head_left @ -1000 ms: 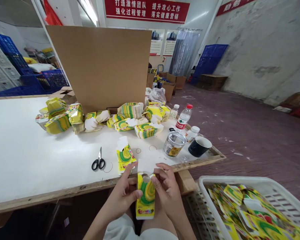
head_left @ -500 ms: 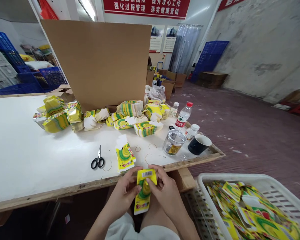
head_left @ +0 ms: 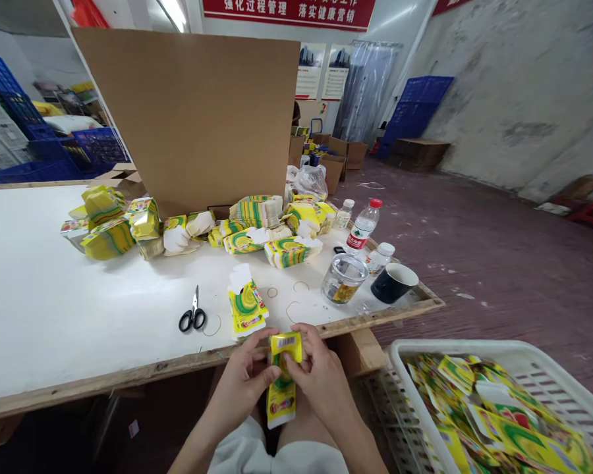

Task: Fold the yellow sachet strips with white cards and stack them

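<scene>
Over my lap, just off the table's front edge, I hold a small yellow-green carton (head_left: 282,403) with a barcode on its upper end. My left hand (head_left: 244,378) grips its left edge, thumb on the front and fingers behind. On the right side my right hand (head_left: 321,368) pinches it, the thumb pressed on the printed face below the barcode. Past my fingers, a small stack of flat yellow cartons (head_left: 247,306) with white flaps lies on the table. Black-handled scissors (head_left: 192,317) lie to its left.
Bundles of flat cartons (head_left: 252,214) line the table below a big cardboard sheet (head_left: 188,118). A clear jar (head_left: 343,280), a water bottle (head_left: 363,227) and a dark mug (head_left: 394,284) stand at the right. A white basket (head_left: 474,345) of cartons is at lower right.
The carton has turned slightly and looks narrower. My right hand has shifted a little to the left with it. My left hand keeps its grip.
</scene>
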### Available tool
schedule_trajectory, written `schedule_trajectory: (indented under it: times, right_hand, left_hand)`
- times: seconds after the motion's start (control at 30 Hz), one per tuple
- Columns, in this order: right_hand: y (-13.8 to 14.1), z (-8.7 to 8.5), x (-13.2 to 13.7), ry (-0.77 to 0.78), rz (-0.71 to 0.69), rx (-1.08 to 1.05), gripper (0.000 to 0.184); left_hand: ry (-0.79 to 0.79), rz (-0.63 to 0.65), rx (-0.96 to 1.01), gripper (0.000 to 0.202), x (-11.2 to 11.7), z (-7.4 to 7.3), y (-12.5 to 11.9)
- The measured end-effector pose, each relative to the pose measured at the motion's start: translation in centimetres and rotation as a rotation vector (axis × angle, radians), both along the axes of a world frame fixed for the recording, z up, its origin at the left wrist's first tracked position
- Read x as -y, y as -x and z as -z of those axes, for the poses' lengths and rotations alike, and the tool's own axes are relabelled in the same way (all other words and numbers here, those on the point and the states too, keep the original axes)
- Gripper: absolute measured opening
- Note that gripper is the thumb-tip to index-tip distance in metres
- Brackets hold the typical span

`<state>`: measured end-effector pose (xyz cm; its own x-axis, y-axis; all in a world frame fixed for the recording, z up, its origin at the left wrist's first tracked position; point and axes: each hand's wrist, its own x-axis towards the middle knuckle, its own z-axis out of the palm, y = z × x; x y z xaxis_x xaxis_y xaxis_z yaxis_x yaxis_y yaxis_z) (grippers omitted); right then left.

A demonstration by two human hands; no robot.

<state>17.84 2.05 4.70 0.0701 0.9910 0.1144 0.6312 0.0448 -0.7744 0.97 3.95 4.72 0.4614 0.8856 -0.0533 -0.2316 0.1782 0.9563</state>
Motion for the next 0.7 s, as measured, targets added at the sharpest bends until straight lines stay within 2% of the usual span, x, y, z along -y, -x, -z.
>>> schedule_trajectory:
  times: [0.2,0.33,0.43,0.57,0.63,0.7]
  right_hand:
    - [0.4,0.3,-0.1,-0.045,0.049,-0.034,0.034]
    - [-0.8,-0.3,-0.3,0.016,-0.093,-0.325,0.031]
    - [-1.4,-0.5,-0.2,-0.028,-0.060,-0.514,0.029]
    - [-1.4,-0.3,0.6,-0.052,-0.008,-0.693,0.029]
    - [-1.8,-0.2,1.5,-0.129,0.124,-0.741,0.027]
    - [-2.7,-0.1,2.4,-0.351,0.408,-0.805,0.025]
  left_hand:
    - [-0.007,-0.024,-0.008,0.046,-0.2,-0.1,0.0]
    - [0.033,-0.053,0.035,0.048,-0.5,-0.1,0.2]
    - [0.043,0.002,0.083,0.046,-0.4,-0.2,-0.2]
    - [-0.037,0.080,0.063,0.048,0.2,-0.2,-1.1]
    - [-0.150,0.043,-0.010,0.049,0.1,-0.1,-1.1]
    - [-0.324,-0.101,-0.197,0.052,-0.8,0.2,-0.3]
